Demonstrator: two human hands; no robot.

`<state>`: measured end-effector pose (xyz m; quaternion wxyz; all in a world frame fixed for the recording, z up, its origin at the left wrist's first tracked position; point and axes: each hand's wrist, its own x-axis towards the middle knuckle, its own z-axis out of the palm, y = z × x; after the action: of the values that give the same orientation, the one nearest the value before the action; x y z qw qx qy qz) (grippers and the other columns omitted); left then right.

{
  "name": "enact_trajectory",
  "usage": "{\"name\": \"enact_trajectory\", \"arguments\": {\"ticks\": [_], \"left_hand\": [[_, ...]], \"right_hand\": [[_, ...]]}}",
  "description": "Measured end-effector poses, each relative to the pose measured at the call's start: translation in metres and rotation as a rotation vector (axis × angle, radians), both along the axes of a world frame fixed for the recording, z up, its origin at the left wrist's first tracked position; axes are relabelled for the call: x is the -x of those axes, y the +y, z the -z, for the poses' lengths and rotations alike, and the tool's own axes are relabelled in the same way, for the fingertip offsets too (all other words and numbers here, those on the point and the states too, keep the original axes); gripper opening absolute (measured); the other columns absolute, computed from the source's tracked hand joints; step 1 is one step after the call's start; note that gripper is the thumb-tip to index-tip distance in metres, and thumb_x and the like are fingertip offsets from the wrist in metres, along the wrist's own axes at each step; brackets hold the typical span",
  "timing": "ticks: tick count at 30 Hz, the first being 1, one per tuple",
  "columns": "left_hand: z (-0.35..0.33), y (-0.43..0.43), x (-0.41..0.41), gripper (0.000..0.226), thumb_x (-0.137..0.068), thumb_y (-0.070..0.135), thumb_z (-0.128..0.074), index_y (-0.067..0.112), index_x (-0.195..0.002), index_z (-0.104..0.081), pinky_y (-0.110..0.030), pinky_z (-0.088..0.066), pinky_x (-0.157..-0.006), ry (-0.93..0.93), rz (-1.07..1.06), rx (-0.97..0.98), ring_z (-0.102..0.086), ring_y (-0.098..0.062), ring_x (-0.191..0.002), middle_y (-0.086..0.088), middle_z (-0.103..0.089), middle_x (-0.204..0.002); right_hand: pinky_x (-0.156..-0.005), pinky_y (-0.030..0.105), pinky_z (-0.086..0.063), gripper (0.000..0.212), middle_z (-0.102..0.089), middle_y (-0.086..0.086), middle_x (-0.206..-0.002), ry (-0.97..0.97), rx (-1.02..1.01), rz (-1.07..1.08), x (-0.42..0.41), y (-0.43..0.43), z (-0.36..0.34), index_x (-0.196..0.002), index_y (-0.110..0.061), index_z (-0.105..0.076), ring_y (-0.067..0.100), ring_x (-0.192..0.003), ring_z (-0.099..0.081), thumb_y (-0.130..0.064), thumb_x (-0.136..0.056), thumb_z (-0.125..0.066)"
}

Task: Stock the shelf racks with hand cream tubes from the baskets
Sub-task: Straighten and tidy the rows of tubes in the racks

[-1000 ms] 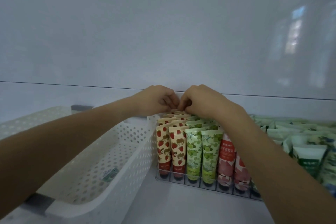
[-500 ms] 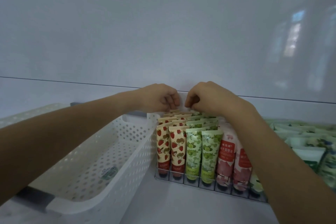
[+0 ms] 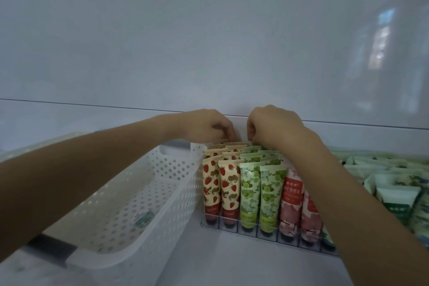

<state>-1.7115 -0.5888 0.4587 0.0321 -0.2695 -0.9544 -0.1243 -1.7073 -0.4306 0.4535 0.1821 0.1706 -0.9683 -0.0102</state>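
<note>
Two bare forearms reach in from the near edge toward the back of the shelf. Nearest, below the left forearm: white perforated basket (image 3: 120, 195), no tubes visible inside, only a small green-and-white sticker (image 3: 143, 216) on its floor, print too small to read. Looks emptied, so this basket's share judged done. Below the right forearm: clear divided rack (image 3: 246, 231), front row full of upright tubes, caps down. Left to right: two strawberry-print tubes (image 3: 219, 189), two green grape-print tubes (image 3: 260, 195), then red-and-pink tubes (image 3: 291, 204) partly hidden by the arm. "XIYING" readable on the lower band of the strawberry and green tubes; Chinese characters on the red tube's panel, not legible. Rows behind also filled, strawberry and green lanes packed to the back. Right of the right forearm: more pale green tubes (image 3: 394, 183), lying packed; container not identifiable, text unreadable. Farthest: left hand (image 3: 204, 126) and right hand (image 3: 274, 126), close together but apart, above the rearmost tube tops. Both curled narrow, fingertips pointing down onto the back row; whether pinching a tube or only pressing, cannot tell. Judged stage: seating or straightening the last tubes at the rear; rack near full, little left here.
</note>
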Motion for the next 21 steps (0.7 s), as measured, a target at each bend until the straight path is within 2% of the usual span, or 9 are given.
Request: {"name": "enact_trajectory", "arguments": {"ticks": [2, 3, 5, 8, 11, 14, 17, 21], "left_hand": [[-0.003, 0.006, 0.000, 0.034, -0.090, 0.005, -0.038, 0.015, -0.106, -0.066, -0.021, -0.040, -0.094, -0.054, -0.028, 0.037, -0.055, -0.006, -0.099, 0.006, -0.063, -0.107], [-0.005, 0.010, 0.001, 0.032, -0.091, 0.008, -0.039, 0.017, -0.107, -0.065, -0.024, -0.041, -0.094, -0.054, -0.039, 0.080, -0.054, -0.009, -0.101, 0.005, -0.063, -0.110], [-0.007, 0.016, 0.002, 0.027, -0.092, 0.015, -0.042, 0.020, -0.107, -0.064, -0.024, -0.040, -0.088, -0.003, -0.063, 0.175, -0.053, -0.010, -0.098, 0.004, -0.063, -0.112], [-0.007, 0.023, 0.004, 0.022, -0.091, 0.017, -0.045, 0.023, -0.100, -0.065, -0.026, -0.042, -0.085, 0.062, -0.105, 0.263, -0.054, -0.015, -0.094, 0.003, -0.064, -0.109], [-0.007, 0.028, 0.005, 0.018, -0.090, 0.018, -0.045, 0.028, -0.090, -0.060, -0.032, -0.047, -0.084, 0.108, -0.153, 0.302, -0.054, -0.018, -0.088, 0.001, -0.064, -0.105], [-0.003, 0.029, 0.005, 0.022, -0.091, 0.022, -0.043, 0.026, -0.101, -0.063, -0.040, -0.049, -0.089, 0.146, -0.192, 0.308, -0.057, -0.021, -0.096, 0.001, -0.064, -0.108], [0.002, 0.026, 0.005, 0.025, -0.092, 0.023, -0.043, 0.026, -0.106, -0.062, -0.038, -0.048, -0.087, 0.168, -0.176, 0.268, -0.056, -0.018, -0.093, 0.003, -0.065, -0.107], [0.002, 0.015, 0.001, 0.028, -0.091, 0.012, -0.045, 0.019, -0.114, -0.060, -0.024, -0.041, -0.082, 0.108, -0.099, 0.170, -0.054, -0.012, -0.088, 0.004, -0.063, -0.103]], "right_hand": [[-0.063, 0.029, -0.032, 0.020, -0.058, 0.004, -0.098, 0.012, -0.029, 0.004, -0.002, -0.001, 0.000, -0.101, -0.016, -0.061, 0.021, -0.079, -0.048, -0.007, -0.086, -0.051], [-0.062, 0.029, -0.032, 0.019, -0.056, 0.003, -0.096, 0.016, -0.047, 0.006, -0.003, -0.001, -0.001, -0.101, -0.017, -0.061, 0.021, -0.079, -0.048, -0.008, -0.087, -0.051], [-0.061, 0.029, -0.031, 0.018, -0.056, 0.002, -0.096, 0.014, -0.077, 0.004, -0.004, 0.000, -0.002, -0.100, -0.018, -0.061, 0.021, -0.081, -0.050, -0.011, -0.087, -0.050], [-0.057, 0.027, -0.029, 0.011, -0.059, 0.000, -0.101, -0.016, -0.066, -0.017, -0.007, 0.003, -0.006, -0.086, -0.025, -0.056, 0.020, -0.085, -0.051, -0.015, -0.088, -0.051], [-0.064, 0.029, -0.033, 0.014, -0.061, -0.002, -0.102, -0.029, -0.005, -0.042, -0.008, 0.008, -0.011, -0.082, -0.029, -0.053, 0.021, -0.093, -0.056, -0.017, -0.088, -0.054], [-0.067, 0.029, -0.036, 0.014, -0.064, -0.003, -0.100, -0.048, 0.070, -0.081, -0.008, 0.011, -0.012, -0.080, -0.029, -0.058, 0.020, -0.094, -0.057, -0.016, -0.085, -0.059], [-0.067, 0.028, -0.039, 0.015, -0.064, -0.001, -0.098, -0.081, 0.067, -0.095, -0.007, 0.007, -0.005, -0.078, -0.028, -0.057, 0.020, -0.090, -0.058, -0.014, -0.084, -0.059], [-0.076, 0.032, -0.050, 0.022, -0.066, -0.002, -0.096, -0.158, 0.125, -0.115, -0.007, 0.007, -0.006, -0.075, -0.029, -0.062, 0.017, -0.090, -0.061, -0.009, -0.084, -0.059]]}}
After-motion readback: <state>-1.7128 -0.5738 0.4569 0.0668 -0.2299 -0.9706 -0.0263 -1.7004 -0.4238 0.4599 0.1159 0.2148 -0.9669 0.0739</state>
